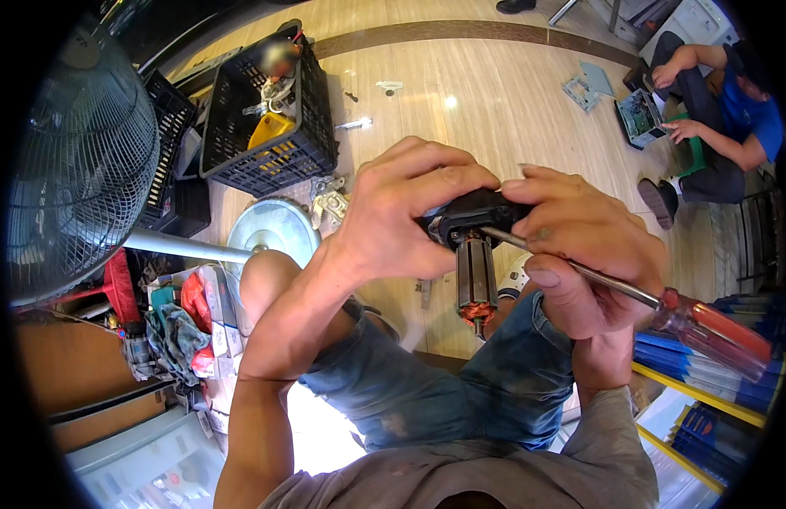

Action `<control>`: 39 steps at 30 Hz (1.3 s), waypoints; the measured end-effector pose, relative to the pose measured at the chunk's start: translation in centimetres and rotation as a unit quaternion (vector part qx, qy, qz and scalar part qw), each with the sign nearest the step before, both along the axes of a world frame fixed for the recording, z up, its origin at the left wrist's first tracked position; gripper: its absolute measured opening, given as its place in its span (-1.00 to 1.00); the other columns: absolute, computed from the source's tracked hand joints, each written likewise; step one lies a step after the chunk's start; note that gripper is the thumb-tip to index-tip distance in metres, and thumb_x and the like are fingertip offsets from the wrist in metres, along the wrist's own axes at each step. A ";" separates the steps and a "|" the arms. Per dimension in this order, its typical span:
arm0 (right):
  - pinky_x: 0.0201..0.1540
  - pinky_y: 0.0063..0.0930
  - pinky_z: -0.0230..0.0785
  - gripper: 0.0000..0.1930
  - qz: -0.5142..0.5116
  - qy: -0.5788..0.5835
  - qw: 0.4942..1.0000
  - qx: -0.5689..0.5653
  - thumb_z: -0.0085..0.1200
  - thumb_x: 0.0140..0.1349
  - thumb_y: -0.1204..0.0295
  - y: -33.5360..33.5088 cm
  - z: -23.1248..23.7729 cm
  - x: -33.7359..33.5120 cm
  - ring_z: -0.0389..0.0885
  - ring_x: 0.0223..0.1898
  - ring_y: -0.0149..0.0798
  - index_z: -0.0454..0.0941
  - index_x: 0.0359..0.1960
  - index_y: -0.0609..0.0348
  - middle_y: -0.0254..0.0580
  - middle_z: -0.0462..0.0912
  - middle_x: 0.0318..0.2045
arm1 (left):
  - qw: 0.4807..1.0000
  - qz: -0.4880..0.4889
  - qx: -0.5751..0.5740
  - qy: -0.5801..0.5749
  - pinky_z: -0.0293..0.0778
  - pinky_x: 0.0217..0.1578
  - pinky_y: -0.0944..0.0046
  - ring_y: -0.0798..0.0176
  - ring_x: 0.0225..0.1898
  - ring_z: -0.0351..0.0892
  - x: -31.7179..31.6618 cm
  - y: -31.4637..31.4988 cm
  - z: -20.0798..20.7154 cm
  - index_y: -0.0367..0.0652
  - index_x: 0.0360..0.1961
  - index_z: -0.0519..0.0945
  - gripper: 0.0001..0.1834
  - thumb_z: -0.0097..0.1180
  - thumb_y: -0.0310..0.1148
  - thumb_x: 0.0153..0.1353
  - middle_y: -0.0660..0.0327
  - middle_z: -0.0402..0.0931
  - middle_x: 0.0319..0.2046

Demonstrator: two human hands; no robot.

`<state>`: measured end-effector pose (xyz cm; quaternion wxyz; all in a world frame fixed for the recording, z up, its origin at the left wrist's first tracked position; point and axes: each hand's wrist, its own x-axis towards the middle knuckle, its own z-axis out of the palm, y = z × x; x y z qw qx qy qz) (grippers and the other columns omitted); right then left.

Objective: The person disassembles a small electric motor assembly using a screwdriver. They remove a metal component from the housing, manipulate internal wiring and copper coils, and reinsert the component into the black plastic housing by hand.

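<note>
Between both hands, above my knees, is a motor armature (476, 276) with copper windings at its lower end. A black housing (478, 210) caps its top. My left hand (401, 208) is closed round the left side of that housing. With its fingertips on the housing's right side, my right hand (592, 246) also grips a screwdriver (618, 286) along its shank. The clear and red handle (715, 331) points down to the right, past the wrist. The screwdriver's tip reaches the underside of the housing, beside the armature's top; its exact contact is hidden.
A black plastic crate (274, 127) with parts and a yellow piece stands ahead left, near a large fan (83, 170) on a round base (274, 229). Metal parts (328, 204) lie beside it. A co-worker (732, 110) sits far right with an opened electronic unit (639, 119). Blue packages (707, 365) fill the right side.
</note>
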<state>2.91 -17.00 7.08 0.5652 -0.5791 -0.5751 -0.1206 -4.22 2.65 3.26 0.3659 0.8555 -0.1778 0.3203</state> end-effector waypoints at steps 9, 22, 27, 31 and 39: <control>-0.06 0.10 0.50 -0.72 0.005 -0.029 0.999 -0.026 0.26 0.14 0.29 0.0 0.1 0.3 0.70 -0.26 0.09 0.59 -0.46 0.31 -0.02 0.63 -0.49 | 1.000 0.010 -0.005 0.015 0.56 -0.27 0.19 0.08 -0.27 0.60 -0.1 -0.2 -0.1 -0.10 -0.23 0.68 -0.44 0.26 -0.47 -0.49 0.18 0.61 -0.28; -0.10 0.01 0.53 -0.71 0.020 0.064 0.997 -0.022 0.31 0.08 0.31 -0.1 -0.1 0.0 0.70 -0.30 0.04 0.60 -0.48 0.35 -0.01 0.63 -0.51 | 1.000 0.006 0.019 0.001 0.56 -0.29 0.19 0.08 -0.30 0.60 0.1 -0.4 -0.1 -0.10 -0.25 0.68 -0.44 0.29 -0.44 -0.51 0.17 0.60 -0.30; -0.04 0.07 0.50 -0.69 0.004 0.036 0.998 -0.049 0.30 0.08 0.27 -0.4 0.4 0.1 0.70 -0.28 0.07 0.60 -0.50 0.34 0.00 0.64 -0.51 | 1.000 0.015 0.023 -0.006 0.56 -0.30 0.19 0.09 -0.32 0.59 0.0 -0.4 0.3 -0.10 -0.25 0.68 -0.44 0.30 -0.43 -0.51 0.18 0.61 -0.30; -0.02 0.12 0.48 -0.70 -0.001 0.055 0.998 -0.029 0.31 0.06 0.27 -0.3 0.0 0.0 0.70 -0.27 0.09 0.60 -0.51 0.31 -0.01 0.64 -0.51 | 1.000 0.018 0.025 -0.002 0.56 -0.31 0.20 0.10 -0.33 0.59 -0.1 -0.4 0.3 -0.09 -0.26 0.68 -0.46 0.30 -0.43 -0.49 0.19 0.61 -0.31; 0.00 0.17 0.46 -0.72 -0.018 0.040 0.998 -0.032 0.31 0.05 0.30 -0.4 0.2 -0.1 0.70 -0.26 0.11 0.61 -0.50 0.33 0.00 0.64 -0.51 | 0.999 0.033 0.011 0.000 0.56 -0.30 0.20 0.09 -0.32 0.60 -0.2 0.1 0.2 -0.09 -0.26 0.68 -0.48 0.27 -0.46 -0.46 0.17 0.61 -0.32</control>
